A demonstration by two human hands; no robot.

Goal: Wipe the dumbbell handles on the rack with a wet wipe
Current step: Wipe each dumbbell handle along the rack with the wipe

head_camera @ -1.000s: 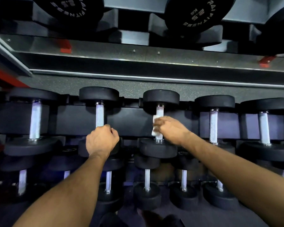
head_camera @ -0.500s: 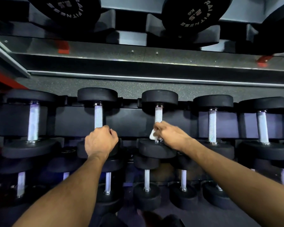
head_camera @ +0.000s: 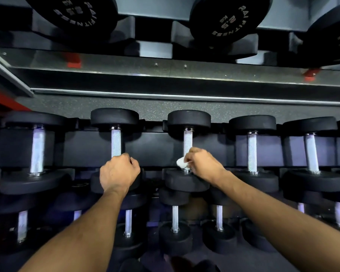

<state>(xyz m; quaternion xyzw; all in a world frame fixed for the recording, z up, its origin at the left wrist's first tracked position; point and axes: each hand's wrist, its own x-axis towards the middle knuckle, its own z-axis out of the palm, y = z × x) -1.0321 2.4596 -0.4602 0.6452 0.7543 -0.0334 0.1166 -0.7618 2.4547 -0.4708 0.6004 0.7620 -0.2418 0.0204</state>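
Observation:
Black dumbbells with silver knurled handles lie in a row on the middle shelf of the rack (head_camera: 165, 83). My right hand (head_camera: 202, 165) pinches a white wet wipe (head_camera: 182, 163) against the near end of the middle dumbbell's handle (head_camera: 187, 142). My left hand (head_camera: 119, 172) grips the near end of the handle (head_camera: 116, 143) of the dumbbell just to the left, fingers curled round it. Both forearms reach in from below.
More dumbbells flank these on the same shelf, at left (head_camera: 37, 152) and right (head_camera: 251, 152). Smaller dumbbells (head_camera: 175, 218) fill the shelf below. Large dumbbell heads (head_camera: 226, 18) sit on the top shelf. Speckled floor shows behind the rack.
My right hand has slid the wipe down the middle handle toward its near end, and the wipe now bunches at the hand's left. My left hand has kept its grip.

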